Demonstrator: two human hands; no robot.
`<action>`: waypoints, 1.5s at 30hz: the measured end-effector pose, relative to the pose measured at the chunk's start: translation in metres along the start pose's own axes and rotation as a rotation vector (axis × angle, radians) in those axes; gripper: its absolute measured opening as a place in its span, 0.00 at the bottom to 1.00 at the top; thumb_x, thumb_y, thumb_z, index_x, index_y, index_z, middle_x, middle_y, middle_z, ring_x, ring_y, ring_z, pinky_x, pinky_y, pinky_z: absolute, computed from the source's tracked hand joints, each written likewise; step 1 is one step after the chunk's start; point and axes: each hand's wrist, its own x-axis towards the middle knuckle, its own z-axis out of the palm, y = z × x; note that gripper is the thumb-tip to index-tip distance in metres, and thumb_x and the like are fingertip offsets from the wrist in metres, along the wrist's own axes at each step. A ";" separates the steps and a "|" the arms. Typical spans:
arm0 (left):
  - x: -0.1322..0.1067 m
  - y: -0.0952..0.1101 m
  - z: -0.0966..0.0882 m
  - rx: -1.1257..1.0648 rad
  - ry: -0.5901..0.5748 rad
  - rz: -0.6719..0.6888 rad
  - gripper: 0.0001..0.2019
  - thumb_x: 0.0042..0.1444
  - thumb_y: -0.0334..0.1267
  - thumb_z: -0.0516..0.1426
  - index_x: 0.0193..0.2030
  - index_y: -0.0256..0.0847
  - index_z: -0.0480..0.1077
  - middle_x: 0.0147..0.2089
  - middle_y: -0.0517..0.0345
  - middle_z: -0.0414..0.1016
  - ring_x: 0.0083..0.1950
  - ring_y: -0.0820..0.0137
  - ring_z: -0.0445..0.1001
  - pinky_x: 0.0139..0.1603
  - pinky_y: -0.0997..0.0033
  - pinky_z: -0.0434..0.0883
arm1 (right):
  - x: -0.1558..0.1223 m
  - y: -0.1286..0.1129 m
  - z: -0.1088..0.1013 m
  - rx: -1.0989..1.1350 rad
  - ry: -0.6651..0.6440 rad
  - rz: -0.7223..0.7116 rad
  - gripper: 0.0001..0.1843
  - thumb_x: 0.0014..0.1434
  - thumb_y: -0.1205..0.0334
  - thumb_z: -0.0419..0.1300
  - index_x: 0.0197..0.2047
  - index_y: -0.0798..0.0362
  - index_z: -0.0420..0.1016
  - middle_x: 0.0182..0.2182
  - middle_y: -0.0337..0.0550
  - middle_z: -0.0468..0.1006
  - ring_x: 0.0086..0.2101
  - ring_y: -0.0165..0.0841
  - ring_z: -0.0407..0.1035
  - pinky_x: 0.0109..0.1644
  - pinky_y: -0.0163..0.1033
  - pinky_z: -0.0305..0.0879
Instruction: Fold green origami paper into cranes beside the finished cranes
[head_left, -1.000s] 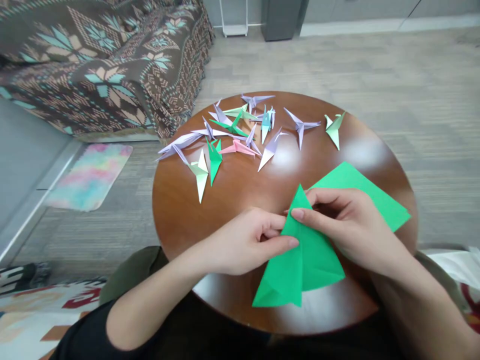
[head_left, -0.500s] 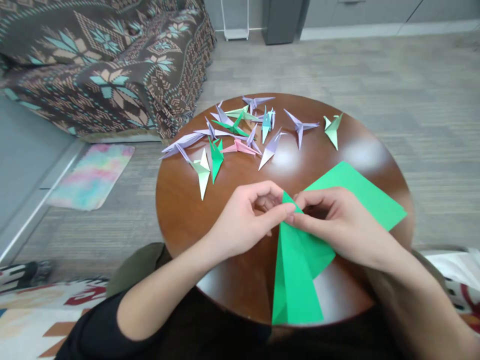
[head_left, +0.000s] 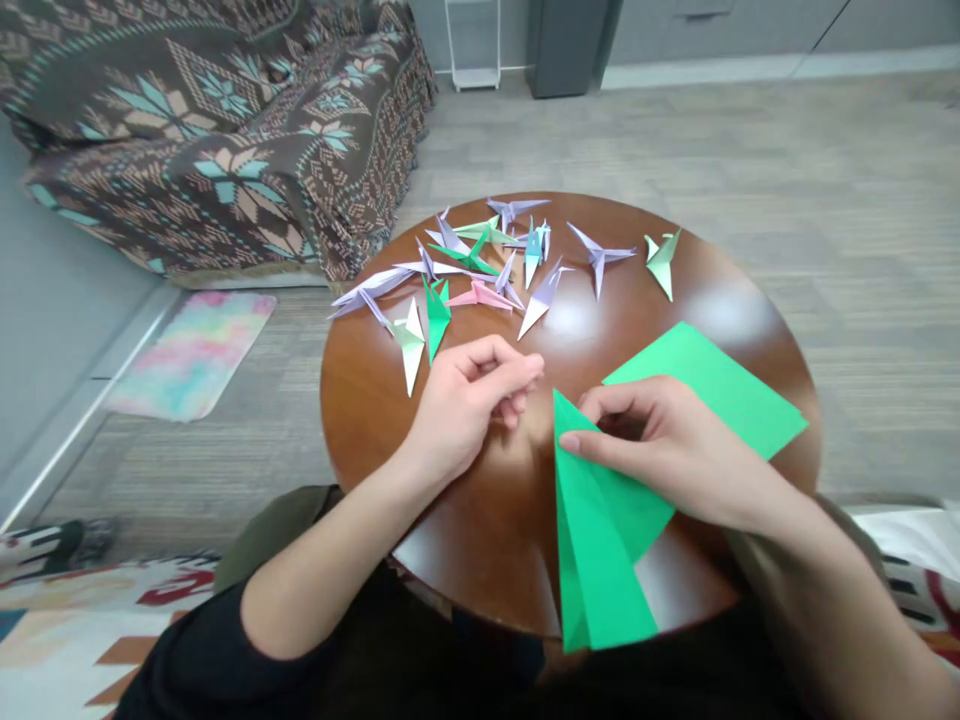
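Note:
My right hand (head_left: 660, 440) pinches a partly folded sheet of green origami paper (head_left: 600, 560) near its pointed top, thumb in front and fingers behind. The paper hangs down past the table's near edge, with creases and a flap showing. To the left of it, my left hand (head_left: 480, 400) is off the paper, its thumb pressed to curled fingers and nothing visible in them. Beyond my right hand lies a flat green paper sheet (head_left: 720, 390), partly covered by that hand. Close to my left hand rest a green paper crane (head_left: 436, 310) and a pale green paper crane (head_left: 409, 340).
Several paper cranes in purple, green and blue lie at the far left of the round brown table (head_left: 465, 530), with a pink crane (head_left: 481, 294) among them. A light green crane (head_left: 662, 262) sits apart at the far right. A covered sofa (head_left: 247, 150) stands beyond.
My left hand has let go of the green paper's tip and moved left. My right hand keeps its pinch on the paper, which has shifted only slightly.

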 end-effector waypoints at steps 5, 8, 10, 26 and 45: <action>-0.001 0.004 -0.003 0.061 -0.151 -0.071 0.15 0.53 0.45 0.69 0.34 0.35 0.75 0.24 0.62 0.73 0.22 0.78 0.68 0.19 0.81 0.65 | 0.000 0.002 0.000 0.013 0.004 0.001 0.18 0.60 0.49 0.68 0.27 0.53 0.74 0.23 0.34 0.65 0.26 0.28 0.55 0.29 0.36 0.52; -0.002 0.003 -0.002 0.158 -0.244 -0.102 0.15 0.50 0.42 0.71 0.35 0.36 0.74 0.23 0.64 0.74 0.19 0.78 0.68 0.20 0.80 0.66 | 0.001 0.003 -0.001 -0.031 0.013 -0.019 0.18 0.60 0.49 0.68 0.28 0.54 0.76 0.22 0.33 0.64 0.26 0.28 0.54 0.29 0.37 0.51; -0.002 0.002 -0.002 0.174 -0.238 -0.101 0.14 0.49 0.39 0.71 0.34 0.36 0.72 0.22 0.64 0.74 0.18 0.79 0.68 0.20 0.80 0.65 | 0.001 0.002 -0.001 -0.046 0.003 -0.020 0.18 0.61 0.48 0.68 0.28 0.54 0.77 0.22 0.33 0.64 0.26 0.28 0.53 0.29 0.37 0.50; 0.002 0.007 -0.003 -0.026 -0.026 -0.060 0.10 0.49 0.34 0.67 0.27 0.37 0.69 0.21 0.66 0.67 0.19 0.81 0.62 0.18 0.83 0.60 | 0.001 0.000 0.003 0.000 -0.083 0.011 0.23 0.61 0.48 0.68 0.23 0.52 0.66 0.20 0.31 0.58 0.25 0.28 0.52 0.28 0.37 0.49; 0.000 0.004 -0.002 0.107 -0.234 -0.170 0.14 0.50 0.39 0.73 0.29 0.34 0.75 0.21 0.62 0.77 0.20 0.78 0.74 0.22 0.83 0.72 | 0.002 0.000 -0.005 0.090 -0.112 0.033 0.06 0.60 0.57 0.69 0.37 0.50 0.86 0.30 0.34 0.82 0.30 0.32 0.69 0.35 0.36 0.62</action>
